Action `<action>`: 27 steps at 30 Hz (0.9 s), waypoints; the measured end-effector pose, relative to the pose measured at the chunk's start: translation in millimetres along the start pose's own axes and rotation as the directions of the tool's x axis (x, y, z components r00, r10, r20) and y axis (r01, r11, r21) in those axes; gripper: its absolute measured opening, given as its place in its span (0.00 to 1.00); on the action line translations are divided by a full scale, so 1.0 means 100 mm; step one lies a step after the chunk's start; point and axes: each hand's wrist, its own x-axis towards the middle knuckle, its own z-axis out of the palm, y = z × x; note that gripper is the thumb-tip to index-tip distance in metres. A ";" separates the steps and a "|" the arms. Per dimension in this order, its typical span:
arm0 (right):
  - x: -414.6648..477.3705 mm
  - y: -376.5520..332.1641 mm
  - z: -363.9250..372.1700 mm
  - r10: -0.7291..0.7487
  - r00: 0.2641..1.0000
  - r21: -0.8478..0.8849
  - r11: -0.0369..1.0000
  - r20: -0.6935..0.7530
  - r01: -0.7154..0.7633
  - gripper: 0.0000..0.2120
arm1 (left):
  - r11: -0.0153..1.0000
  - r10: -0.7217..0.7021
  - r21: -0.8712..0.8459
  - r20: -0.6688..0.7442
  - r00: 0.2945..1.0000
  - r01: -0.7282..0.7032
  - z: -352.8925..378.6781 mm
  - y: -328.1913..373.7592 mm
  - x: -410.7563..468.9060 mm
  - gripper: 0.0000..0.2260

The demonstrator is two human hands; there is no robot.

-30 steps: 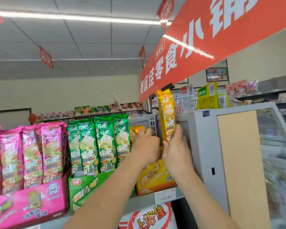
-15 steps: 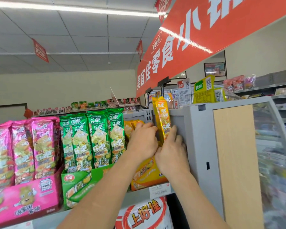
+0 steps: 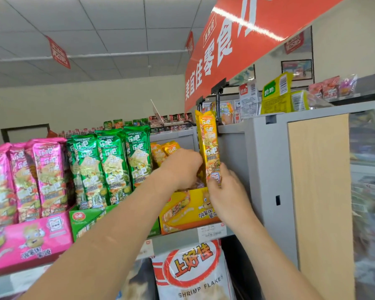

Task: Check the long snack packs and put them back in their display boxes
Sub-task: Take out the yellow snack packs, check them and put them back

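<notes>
While pinched by the right hand (image 3: 227,192), the pack (image 3: 208,146) is best slid straight into the box (image 3: 188,211); left hand (image 3: 180,169) grip can't be seen.

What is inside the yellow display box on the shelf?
Two yellow packs stand in the yellow display box, only their tops showing above the left hand, which reaches in and covers the rest. The right hand grips a third yellow pack upright at the box's right end.
</notes>
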 end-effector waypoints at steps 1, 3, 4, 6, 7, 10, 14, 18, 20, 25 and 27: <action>-0.02 0.01 0.00 -0.001 1.000 0.026 1.000 -0.015 0.002 0.21 | 1.000 -0.007 0.007 -0.041 0.999 0.007 0.01 0.00 -0.02 0.07; -0.05 -0.01 0.00 -0.017 0.999 0.118 0.993 -0.035 0.021 0.31 | 0.999 -0.031 0.021 -0.095 0.995 0.033 0.03 0.01 -0.05 0.06; -0.04 -0.03 0.00 -0.023 0.999 0.157 0.987 -0.034 0.028 0.34 | 0.998 -0.050 0.031 -0.122 0.991 0.054 0.04 0.00 -0.07 0.06; -0.01 -0.06 0.00 -0.010 1.000 0.175 0.984 -0.025 0.015 0.34 | 0.993 -0.087 0.065 -0.181 0.980 0.100 0.04 0.01 -0.10 0.09; 0.01 -0.06 0.01 -0.009 0.999 0.169 0.985 -0.032 0.014 0.28 | 0.991 -0.096 0.076 -0.209 0.973 0.114 0.04 0.01 -0.12 0.09; 0.01 -0.05 0.04 0.000 0.994 0.156 0.988 -0.107 0.017 0.11 | 0.988 -0.135 0.041 -0.246 0.960 0.150 0.07 0.04 -0.14 0.11; -0.01 -0.04 0.09 0.017 0.988 -0.016 1.000 -0.150 -0.020 0.10 | 0.981 -0.192 -0.013 -0.192 0.962 0.193 0.20 0.04 -0.06 0.10; 0.01 -0.05 0.09 0.050 0.986 -0.033 0.998 -0.161 -0.056 0.15 | 0.965 -0.260 -0.053 -0.149 0.954 0.255 0.22 -0.02 0.15 0.11; 0.01 -0.07 0.07 0.050 0.991 0.002 0.999 -0.122 -0.050 0.31 | 0.961 -0.276 -0.041 -0.115 0.954 0.273 0.21 -0.04 0.27 0.12; 0.05 -0.07 0.03 0.104 0.994 0.008 0.995 -0.044 -0.104 0.39 | 0.925 -0.372 -0.102 -0.054 0.927 0.366 0.20 -0.01 0.52 0.23; 0.03 -0.07 0.02 0.104 0.993 0.042 0.994 -0.047 -0.102 0.38 | 0.911 -0.397 -0.124 -0.003 0.918 0.393 0.21 0.02 0.59 0.28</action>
